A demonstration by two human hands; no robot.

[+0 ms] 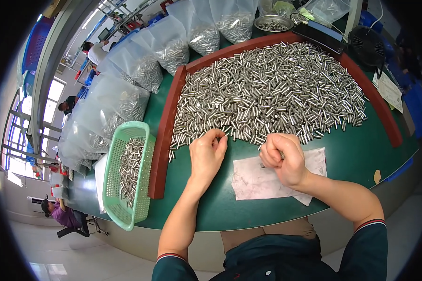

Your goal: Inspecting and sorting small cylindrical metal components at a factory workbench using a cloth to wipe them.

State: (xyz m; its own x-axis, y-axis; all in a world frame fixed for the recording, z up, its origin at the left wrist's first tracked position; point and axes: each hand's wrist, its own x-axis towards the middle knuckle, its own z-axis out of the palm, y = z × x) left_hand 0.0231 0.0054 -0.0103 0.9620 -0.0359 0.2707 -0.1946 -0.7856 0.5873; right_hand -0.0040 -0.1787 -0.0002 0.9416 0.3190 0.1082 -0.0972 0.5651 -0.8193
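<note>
A wide heap of small, shiny metal pins (267, 89) covers the far half of the green tabletop. My left hand (208, 152) is at the heap's near edge, thumb and fingers curled together; what sits between them is too small to make out. My right hand (286, 158) is closed in a fist over a stained white cloth (253, 182). A bit of grey metal shows between its curled fingers, apparently pins. The cloth lies on the table (211, 210) close to my body, partly covered by my right hand and wrist.
A red-brown wooden frame (166, 136) borders the heap on three sides. Left of it stands a green plastic basket (145, 187) holding pins. Clear bags of pins (173, 51) line the far left. A metal bowl (273, 23) and a black fan (366, 46) stand behind. People sit farther off.
</note>
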